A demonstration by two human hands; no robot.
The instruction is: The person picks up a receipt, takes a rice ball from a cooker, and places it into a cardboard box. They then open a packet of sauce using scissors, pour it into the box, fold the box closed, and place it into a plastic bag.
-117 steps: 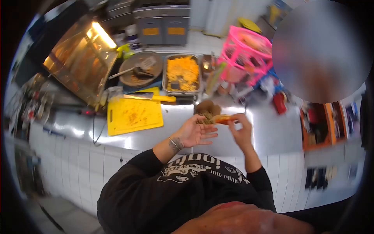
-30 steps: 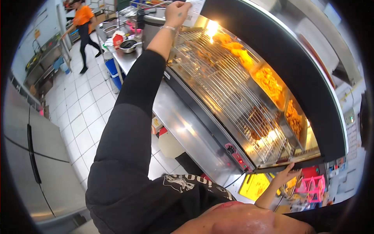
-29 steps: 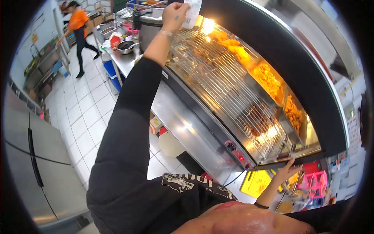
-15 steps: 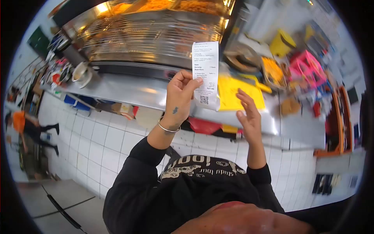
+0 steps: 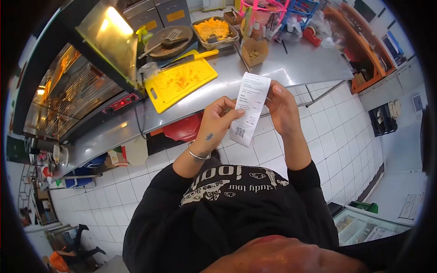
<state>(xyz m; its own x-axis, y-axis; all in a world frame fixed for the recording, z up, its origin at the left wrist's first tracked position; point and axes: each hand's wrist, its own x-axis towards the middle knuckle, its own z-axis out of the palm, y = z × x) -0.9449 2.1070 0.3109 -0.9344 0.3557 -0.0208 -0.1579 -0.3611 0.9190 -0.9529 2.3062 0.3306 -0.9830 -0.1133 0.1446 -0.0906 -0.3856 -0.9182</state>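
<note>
A long white printed receipt (image 5: 251, 98) with a QR code at its lower end is held up before my chest. My left hand (image 5: 215, 120), with a bangle at the wrist, pinches its left edge between thumb and bent fingers. My right hand (image 5: 286, 116) is close by the receipt's right edge, its fingers slightly bent and apart, fingertips right at the paper's upper side. Beyond the paper, on the steel counter (image 5: 273, 73), lies a yellow cutting board (image 5: 182, 84) with orange crumbs and a yellow-handled knife (image 5: 200, 55).
A lit glass food warmer (image 5: 77, 86) stands at the left. Farther back are a round dark board (image 5: 169, 43) with utensils, a tray of orange food (image 5: 214, 31), a brown paper container (image 5: 254, 52) and a red tape dispenser (image 5: 312, 36). A person (image 5: 75, 255) is at the lower left.
My view has swung to the right, bringing the cutting board and counter end toward the middle. My right hand has come up to the receipt's edge; my left hand still pinches it.
</note>
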